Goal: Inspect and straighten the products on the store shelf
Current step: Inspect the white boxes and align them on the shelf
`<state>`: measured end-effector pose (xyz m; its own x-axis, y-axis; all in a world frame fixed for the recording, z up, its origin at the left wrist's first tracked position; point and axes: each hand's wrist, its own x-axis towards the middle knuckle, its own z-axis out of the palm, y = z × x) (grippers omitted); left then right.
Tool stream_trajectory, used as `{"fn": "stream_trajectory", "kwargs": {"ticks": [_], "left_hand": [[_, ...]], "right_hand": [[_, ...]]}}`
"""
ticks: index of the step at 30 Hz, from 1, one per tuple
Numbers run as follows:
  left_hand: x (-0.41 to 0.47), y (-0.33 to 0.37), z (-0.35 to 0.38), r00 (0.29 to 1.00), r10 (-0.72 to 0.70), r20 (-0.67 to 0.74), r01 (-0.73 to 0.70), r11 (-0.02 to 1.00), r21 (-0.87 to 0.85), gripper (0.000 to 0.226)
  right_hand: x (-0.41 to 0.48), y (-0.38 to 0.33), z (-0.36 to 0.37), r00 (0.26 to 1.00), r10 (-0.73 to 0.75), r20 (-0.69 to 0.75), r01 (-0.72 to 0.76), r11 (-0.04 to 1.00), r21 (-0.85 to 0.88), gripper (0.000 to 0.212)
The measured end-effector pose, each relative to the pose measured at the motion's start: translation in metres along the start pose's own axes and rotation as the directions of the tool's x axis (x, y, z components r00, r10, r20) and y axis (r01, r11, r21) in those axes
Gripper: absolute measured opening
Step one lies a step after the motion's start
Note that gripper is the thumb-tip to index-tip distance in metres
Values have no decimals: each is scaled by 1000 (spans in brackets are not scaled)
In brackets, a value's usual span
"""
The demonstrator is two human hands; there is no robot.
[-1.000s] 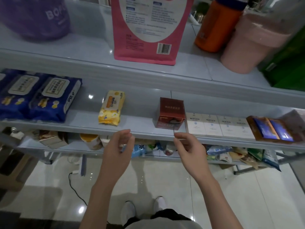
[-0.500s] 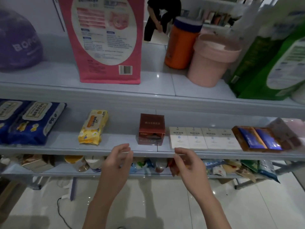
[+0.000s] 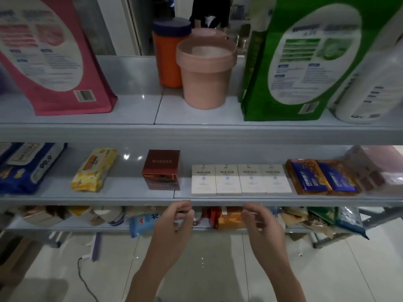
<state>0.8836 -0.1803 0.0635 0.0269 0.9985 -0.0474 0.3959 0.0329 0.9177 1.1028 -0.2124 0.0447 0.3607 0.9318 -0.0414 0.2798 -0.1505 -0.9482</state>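
Much was hard to read. The print on every pack was blurred, the blue wipe packs [image 3: 26,168] far left of the fingers [image 3: 183,211] were cut by the frame edge, and a clear-wrapped pack [image 3: 368,171] far to the right was smeared. On the lower shelf [image 3: 65,227], a blue pouch [image 3: 141,221] and an orange pack [image 3: 229,219] showed only in part behind the hands.

The left hand [image 3: 170,227] and right hand [image 3: 263,227] hung just below the lip of the middle shelf [image 3: 87,200], apart from each other. Their fingers were loosely curled and gripped nothing I could make out. Just above the left fingers stood the red box [image 3: 161,171]. Above and between the hands lay four white boxes [image 3: 239,179], touching side by side.

Further left lay a yellow wipe pack [image 3: 93,171], and beyond the right hand lay two orange-and-blue packs [image 3: 320,177]. High above stood a pink bag [image 3: 54,55], a pink bucket [image 3: 205,70] before an orange canister [image 3: 166,57], and a green bag [image 3: 305,62].

Against half a second earlier, both hands sat further right along the shelf, with their curl unchanged.
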Motion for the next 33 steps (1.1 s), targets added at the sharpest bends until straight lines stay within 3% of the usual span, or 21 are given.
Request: {"fn": "stream_trajectory", "kwargs": {"ticks": [4, 16, 20, 26, 33], "left_hand": [[-11, -7, 9, 997, -72, -34, 71, 997, -23, 19], [39, -57, 15, 981, -194, 4, 194, 981, 12, 14], [76, -79, 33, 976, -212, 42, 210, 977, 44, 25], [126, -103, 63, 967, -255, 28, 249, 958, 139, 34], [154, -116, 81, 960, -281, 7, 270, 927, 259, 31]], "right_hand": [[0, 20, -8, 996, -89, -14, 88, 994, -73, 20], [35, 49, 50, 995, 53, 90, -38, 986, -163, 18], [61, 60, 80, 994, 68, 85, -48, 975, -218, 23], [102, 82, 118, 991, -17, 134, 67, 922, -382, 40], [110, 104, 138, 969, -191, 158, 248, 748, -615, 39]]}}
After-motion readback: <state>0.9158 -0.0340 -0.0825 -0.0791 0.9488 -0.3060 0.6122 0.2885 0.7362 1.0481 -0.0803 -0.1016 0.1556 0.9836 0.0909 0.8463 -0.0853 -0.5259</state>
